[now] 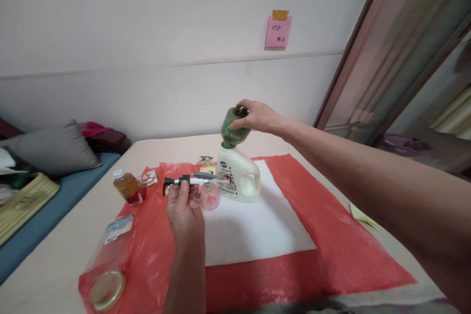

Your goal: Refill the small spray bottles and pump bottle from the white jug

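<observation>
Keep your right hand (257, 117) gripped around the upturned green bottle (234, 127), its mouth seemingly seated in the white jug (237, 176) on the white sheet (257, 225), while your left hand (184, 206) pinches the pump head (184, 181) clear.

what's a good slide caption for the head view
Right hand upends a green bottle over a white jug; left hand holds a pump dispenser.

A pink paper sticky note (278, 31) on the far wall bore handwriting that looked like "458"; its second line was illegible, and the cream plastic jug's label (228, 176) was too small to read
</observation>
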{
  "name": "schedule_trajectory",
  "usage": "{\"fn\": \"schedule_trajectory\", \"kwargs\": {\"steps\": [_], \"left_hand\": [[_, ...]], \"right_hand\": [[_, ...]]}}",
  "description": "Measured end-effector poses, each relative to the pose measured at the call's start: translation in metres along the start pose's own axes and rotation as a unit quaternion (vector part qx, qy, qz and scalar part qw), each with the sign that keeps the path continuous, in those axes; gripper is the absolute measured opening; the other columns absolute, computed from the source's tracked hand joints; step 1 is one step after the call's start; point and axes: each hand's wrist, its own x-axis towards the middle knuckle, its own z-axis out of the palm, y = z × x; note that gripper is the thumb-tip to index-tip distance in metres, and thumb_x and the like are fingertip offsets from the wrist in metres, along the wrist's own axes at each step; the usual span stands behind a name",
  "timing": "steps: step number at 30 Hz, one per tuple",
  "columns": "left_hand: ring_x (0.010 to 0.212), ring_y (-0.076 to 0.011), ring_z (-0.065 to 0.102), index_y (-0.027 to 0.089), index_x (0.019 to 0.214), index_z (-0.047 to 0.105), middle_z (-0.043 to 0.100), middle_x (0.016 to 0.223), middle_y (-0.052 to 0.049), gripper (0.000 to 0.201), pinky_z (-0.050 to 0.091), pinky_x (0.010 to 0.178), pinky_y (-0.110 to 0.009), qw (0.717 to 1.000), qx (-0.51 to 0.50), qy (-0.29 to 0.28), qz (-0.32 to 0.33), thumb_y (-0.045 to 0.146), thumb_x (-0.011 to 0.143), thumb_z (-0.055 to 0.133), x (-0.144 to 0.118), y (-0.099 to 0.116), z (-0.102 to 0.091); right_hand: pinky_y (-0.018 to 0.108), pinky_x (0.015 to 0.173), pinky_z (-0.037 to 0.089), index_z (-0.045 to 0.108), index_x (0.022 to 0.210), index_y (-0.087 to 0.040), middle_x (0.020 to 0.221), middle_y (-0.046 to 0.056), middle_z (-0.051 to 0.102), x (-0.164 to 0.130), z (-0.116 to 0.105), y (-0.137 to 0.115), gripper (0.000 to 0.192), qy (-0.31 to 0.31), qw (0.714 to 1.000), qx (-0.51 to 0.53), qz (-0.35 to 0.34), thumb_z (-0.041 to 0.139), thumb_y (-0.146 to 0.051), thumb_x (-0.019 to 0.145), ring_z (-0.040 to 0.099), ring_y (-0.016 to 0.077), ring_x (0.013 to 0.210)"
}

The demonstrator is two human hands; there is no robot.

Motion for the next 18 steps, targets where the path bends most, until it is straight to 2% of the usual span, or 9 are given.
{"fn": "schedule_trajectory", "kwargs": {"steps": [5, 7, 8, 10, 11, 13, 15, 18], "left_hand": [[0.062, -0.0073, 0.063, 0.016, 0.084, 0.063, 0.067, 0.072, 0.003, 0.028, 0.049, 0.061, -0.018, 1.0, 0.001, -0.004, -0.007, 0.029, 0.07, 0.083, -0.002, -0.002, 0.002], [0.061, -0.0072, 0.062, 0.017, 0.084, 0.064, 0.067, 0.071, 0.003, 0.027, 0.049, 0.06, -0.018, 1.0, 0.001, -0.006, -0.006, 0.029, 0.07, 0.083, -0.003, -0.004, 0.002], [0.06, -0.0072, 0.062, 0.017, 0.085, 0.064, 0.067, 0.071, 0.003, 0.027, 0.049, 0.059, -0.018, 1.0, 0.002, -0.009, -0.007, 0.029, 0.07, 0.083, -0.003, -0.004, 0.003], [0.06, -0.0074, 0.062, 0.017, 0.086, 0.065, 0.067, 0.071, 0.003, 0.026, 0.049, 0.059, -0.018, 1.0, 0.004, -0.018, -0.009, 0.029, 0.071, 0.082, -0.004, -0.006, 0.003], [0.061, -0.0077, 0.063, 0.017, 0.086, 0.065, 0.067, 0.072, 0.003, 0.025, 0.049, 0.059, -0.018, 1.0, 0.006, -0.021, -0.01, 0.029, 0.072, 0.082, -0.004, -0.006, 0.004], [0.062, -0.0083, 0.064, 0.017, 0.087, 0.066, 0.068, 0.072, 0.002, 0.026, 0.05, 0.059, -0.018, 1.0, 0.011, -0.023, -0.011, 0.029, 0.072, 0.083, -0.006, -0.008, 0.005], [0.063, -0.0085, 0.064, 0.017, 0.086, 0.066, 0.068, 0.073, 0.002, 0.026, 0.051, 0.06, -0.018, 0.999, 0.018, -0.025, -0.01, 0.029, 0.072, 0.083, -0.008, -0.009, 0.005], [0.063, -0.0081, 0.064, 0.017, 0.085, 0.066, 0.068, 0.073, 0.002, 0.025, 0.051, 0.061, -0.019, 0.999, 0.028, -0.035, -0.01, 0.032, 0.073, 0.082, -0.01, -0.013, 0.005]], "right_hand": [[0.044, 0.095, 0.047, 0.061, 0.123, -0.021, 0.121, 0.009, 0.066, -0.022, 0.015, 0.025, 0.065, 0.067, 0.991, 0.115, -0.004, 0.08, -0.044, 0.065, 0.06, 0.0267, 0.109], [0.043, 0.097, 0.047, 0.059, 0.124, -0.021, 0.124, 0.009, 0.065, -0.04, 0.027, 0.04, 0.067, 0.113, 0.972, 0.205, 0.024, 0.08, -0.043, 0.065, 0.06, 0.0255, 0.111], [0.043, 0.096, 0.047, 0.057, 0.126, -0.022, 0.127, 0.009, 0.063, -0.052, 0.035, 0.047, 0.071, 0.141, 0.954, 0.26, 0.056, 0.081, -0.045, 0.064, 0.06, 0.0255, 0.112], [0.041, 0.093, 0.05, 0.053, 0.131, -0.026, 0.128, 0.008, 0.062, -0.08, 0.052, 0.062, 0.075, 0.196, 0.89, 0.388, 0.141, 0.08, -0.051, 0.065, 0.061, 0.0243, 0.111], [0.038, 0.089, 0.051, 0.054, 0.129, -0.028, 0.126, 0.006, 0.064, -0.096, 0.06, 0.068, 0.068, 0.199, 0.849, 0.459, 0.171, 0.076, -0.053, 0.07, 0.063, 0.0225, 0.107], [0.031, 0.077, 0.054, 0.061, 0.117, -0.029, 0.115, 0.002, 0.068, -0.129, 0.076, 0.079, 0.05, 0.17, 0.759, 0.585, 0.228, 0.07, -0.055, 0.076, 0.066, 0.0184, 0.094], [0.026, 0.067, 0.053, 0.064, 0.11, -0.027, 0.106, 0.001, 0.071, -0.161, 0.091, 0.087, 0.042, 0.138, 0.67, 0.678, 0.271, 0.07, -0.053, 0.078, 0.067, 0.0157, 0.083], [0.026, 0.062, 0.055, 0.066, 0.107, -0.026, 0.098, 0.001, 0.073, -0.197, 0.112, 0.096, 0.037, 0.121, 0.591, 0.735, 0.308, 0.073, -0.047, 0.077, 0.069, 0.0164, 0.078]]}}
